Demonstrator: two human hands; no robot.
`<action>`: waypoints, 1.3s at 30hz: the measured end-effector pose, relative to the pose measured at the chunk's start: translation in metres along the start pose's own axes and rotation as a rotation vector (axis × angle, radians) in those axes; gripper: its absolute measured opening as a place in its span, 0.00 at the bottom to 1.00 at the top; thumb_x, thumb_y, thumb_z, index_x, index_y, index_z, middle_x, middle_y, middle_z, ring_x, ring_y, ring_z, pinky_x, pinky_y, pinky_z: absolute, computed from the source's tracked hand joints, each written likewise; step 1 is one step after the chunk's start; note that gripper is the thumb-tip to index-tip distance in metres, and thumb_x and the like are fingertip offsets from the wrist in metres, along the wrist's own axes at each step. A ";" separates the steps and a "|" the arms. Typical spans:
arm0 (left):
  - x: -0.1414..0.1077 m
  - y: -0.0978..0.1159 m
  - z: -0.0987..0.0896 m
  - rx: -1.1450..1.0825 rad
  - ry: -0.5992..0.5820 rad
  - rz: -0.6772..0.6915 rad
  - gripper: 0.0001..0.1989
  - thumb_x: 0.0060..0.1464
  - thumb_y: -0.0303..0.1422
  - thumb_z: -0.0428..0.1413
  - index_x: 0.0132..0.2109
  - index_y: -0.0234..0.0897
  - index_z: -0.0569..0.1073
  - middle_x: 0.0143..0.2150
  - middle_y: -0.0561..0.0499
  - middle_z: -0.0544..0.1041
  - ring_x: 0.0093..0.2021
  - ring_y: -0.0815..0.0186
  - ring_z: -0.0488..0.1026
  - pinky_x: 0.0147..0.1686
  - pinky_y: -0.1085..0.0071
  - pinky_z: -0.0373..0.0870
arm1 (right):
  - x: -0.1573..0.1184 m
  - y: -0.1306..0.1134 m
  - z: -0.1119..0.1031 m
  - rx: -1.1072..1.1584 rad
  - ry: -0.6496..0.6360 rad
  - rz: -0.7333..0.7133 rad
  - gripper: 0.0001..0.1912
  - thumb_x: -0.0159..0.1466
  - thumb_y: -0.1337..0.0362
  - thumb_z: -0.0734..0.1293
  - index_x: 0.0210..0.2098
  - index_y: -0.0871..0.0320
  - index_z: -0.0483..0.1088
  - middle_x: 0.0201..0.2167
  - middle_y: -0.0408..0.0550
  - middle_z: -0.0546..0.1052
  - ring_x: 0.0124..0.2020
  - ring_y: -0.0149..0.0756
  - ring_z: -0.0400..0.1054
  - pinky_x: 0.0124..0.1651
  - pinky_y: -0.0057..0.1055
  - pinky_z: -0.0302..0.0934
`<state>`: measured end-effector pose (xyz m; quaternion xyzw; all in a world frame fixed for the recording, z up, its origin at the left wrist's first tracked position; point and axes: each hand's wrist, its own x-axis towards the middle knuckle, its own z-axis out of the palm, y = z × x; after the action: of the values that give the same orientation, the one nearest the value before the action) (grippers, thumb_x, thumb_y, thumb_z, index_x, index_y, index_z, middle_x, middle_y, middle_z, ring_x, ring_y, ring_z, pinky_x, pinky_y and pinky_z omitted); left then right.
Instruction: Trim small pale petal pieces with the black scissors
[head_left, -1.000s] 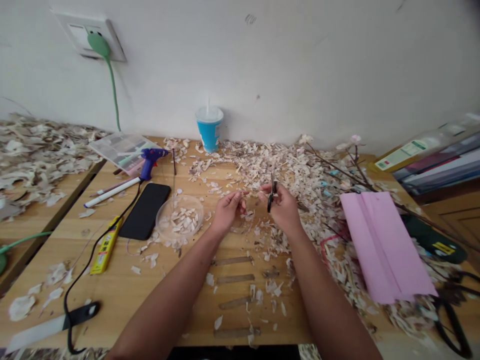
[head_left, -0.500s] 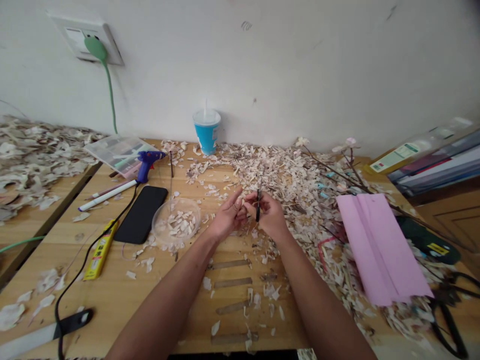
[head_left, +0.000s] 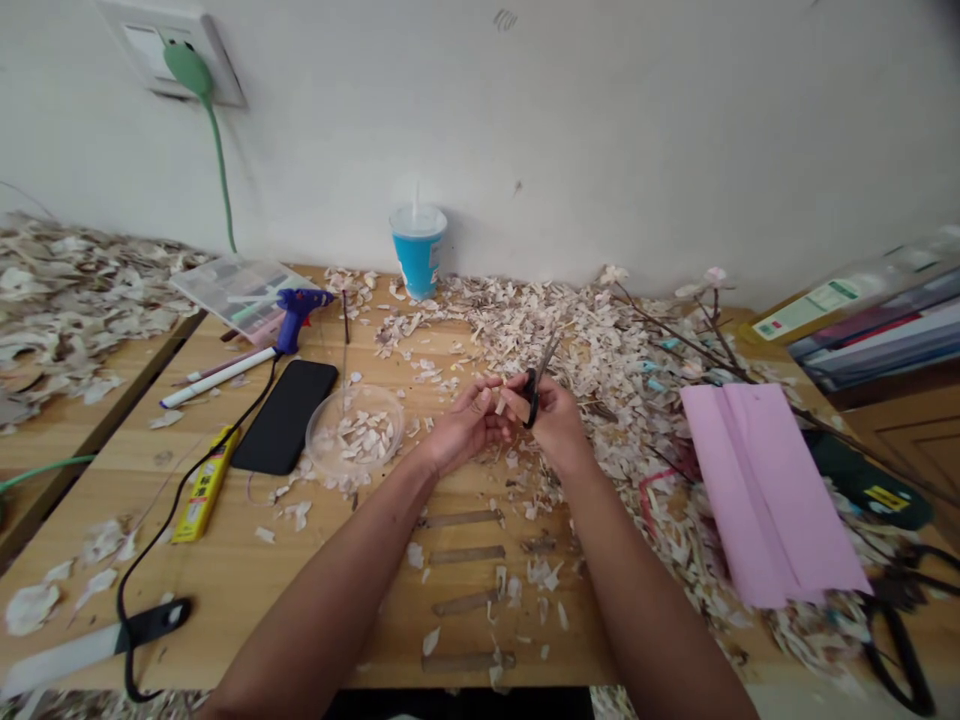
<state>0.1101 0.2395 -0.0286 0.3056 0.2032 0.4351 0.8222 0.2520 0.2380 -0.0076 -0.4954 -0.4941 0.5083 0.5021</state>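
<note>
Left hand (head_left: 472, 428), mid-frame, has fingers part-curled by a small pale flake (head_left: 500, 404) at the fingertips; can't tell if it grips it. Right hand (head_left: 553, 412), just beside, holds small black-handled metal scissors (head_left: 533, 396), blades up & slightly apart.

Bench (head_left: 277, 590) = light wood, w/ loose cream shavings (head_left: 555, 310) heaped upper ctr to R side, more at far upper L. Four flat brown strips (head_left: 469, 555) lie lower ctr. L of the hands: clear round plastic dish (head_left: 310, 440) w/ pale bits, black rectangular phone (head_left: 286, 417) & blue glue gun (head_left: 295, 318). Pink folded sheet (head_left: 772, 495) sits on shavings at R.

Room: plain off-white wall (head_left: 637, 130) behind, w/ white socket plate (head_left: 225, 75) & green plug (head_left: 187, 68) upper L. Blue paper cup (head_left: 418, 258) w/ clear lid stands near wall, upper ctr.
</note>
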 end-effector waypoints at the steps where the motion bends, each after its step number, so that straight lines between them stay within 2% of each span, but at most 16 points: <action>1: 0.000 0.000 -0.001 0.012 -0.007 -0.001 0.22 0.53 0.44 0.60 0.50 0.38 0.66 0.35 0.48 0.75 0.33 0.66 0.74 0.36 0.66 0.69 | 0.000 0.000 0.000 0.010 -0.009 0.009 0.18 0.53 0.49 0.72 0.35 0.54 0.68 0.20 0.38 0.70 0.17 0.30 0.63 0.19 0.29 0.62; 6: 0.000 -0.001 -0.005 0.065 -0.044 -0.036 0.16 0.55 0.38 0.60 0.46 0.35 0.67 0.33 0.48 0.76 0.34 0.67 0.75 0.40 0.67 0.70 | 0.001 -0.003 -0.002 -0.048 0.012 -0.007 0.16 0.53 0.50 0.72 0.32 0.54 0.70 0.19 0.39 0.70 0.18 0.30 0.63 0.22 0.29 0.62; 9: 0.001 0.000 -0.008 0.063 0.006 -0.072 0.16 0.53 0.35 0.61 0.47 0.34 0.68 0.35 0.47 0.79 0.34 0.68 0.77 0.40 0.70 0.71 | 0.004 -0.002 -0.008 -0.153 0.086 -0.052 0.15 0.53 0.51 0.72 0.31 0.55 0.71 0.26 0.43 0.75 0.26 0.33 0.69 0.30 0.31 0.65; 12: 0.002 0.001 -0.009 0.042 0.071 -0.115 0.16 0.51 0.33 0.63 0.45 0.32 0.70 0.41 0.42 0.80 0.35 0.66 0.79 0.40 0.71 0.72 | 0.007 0.004 -0.016 -0.255 0.146 -0.107 0.16 0.56 0.51 0.70 0.38 0.55 0.71 0.34 0.46 0.76 0.35 0.37 0.71 0.41 0.35 0.66; 16: 0.003 0.002 -0.010 0.008 0.116 -0.091 0.12 0.52 0.34 0.62 0.42 0.30 0.73 0.43 0.40 0.80 0.38 0.64 0.79 0.43 0.68 0.73 | 0.007 0.008 -0.020 -0.362 0.156 -0.157 0.20 0.61 0.51 0.66 0.48 0.54 0.67 0.40 0.48 0.74 0.40 0.38 0.70 0.48 0.37 0.64; 22: 0.003 0.003 -0.011 -0.012 0.165 -0.039 0.11 0.53 0.35 0.61 0.41 0.31 0.76 0.43 0.42 0.80 0.38 0.66 0.78 0.46 0.68 0.72 | -0.001 0.005 -0.016 -0.353 0.029 -0.206 0.24 0.62 0.51 0.65 0.54 0.54 0.61 0.43 0.48 0.70 0.42 0.37 0.67 0.44 0.33 0.64; 26: 0.004 0.003 -0.012 -0.028 0.165 -0.014 0.10 0.52 0.35 0.62 0.37 0.32 0.77 0.48 0.42 0.79 0.39 0.65 0.78 0.46 0.66 0.71 | 0.002 0.008 -0.017 -0.385 0.117 -0.181 0.21 0.61 0.51 0.67 0.49 0.55 0.65 0.40 0.48 0.72 0.38 0.36 0.68 0.42 0.34 0.64; 29: 0.004 0.004 -0.012 -0.043 0.186 0.013 0.09 0.51 0.35 0.62 0.37 0.33 0.77 0.49 0.43 0.78 0.39 0.66 0.77 0.47 0.65 0.71 | 0.004 0.009 -0.018 -0.381 0.135 -0.170 0.20 0.60 0.51 0.67 0.47 0.55 0.67 0.37 0.47 0.74 0.36 0.37 0.69 0.41 0.34 0.64; 34: 0.005 0.004 -0.013 -0.066 0.204 0.033 0.10 0.48 0.35 0.65 0.35 0.33 0.78 0.43 0.45 0.80 0.38 0.67 0.77 0.49 0.64 0.69 | 0.002 0.009 -0.014 -0.388 0.089 -0.186 0.19 0.59 0.52 0.68 0.47 0.54 0.70 0.39 0.49 0.76 0.38 0.39 0.71 0.41 0.35 0.65; 39: 0.008 0.000 -0.011 0.005 0.191 -0.003 0.13 0.44 0.36 0.67 0.34 0.32 0.78 0.34 0.48 0.79 0.35 0.69 0.76 0.46 0.68 0.69 | 0.003 0.015 -0.006 -0.230 0.110 -0.181 0.17 0.58 0.53 0.69 0.44 0.54 0.72 0.39 0.48 0.77 0.36 0.38 0.72 0.42 0.36 0.67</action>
<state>0.1076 0.2499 -0.0370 0.2643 0.2822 0.4607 0.7989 0.2579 0.2406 -0.0226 -0.5302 -0.5635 0.3729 0.5121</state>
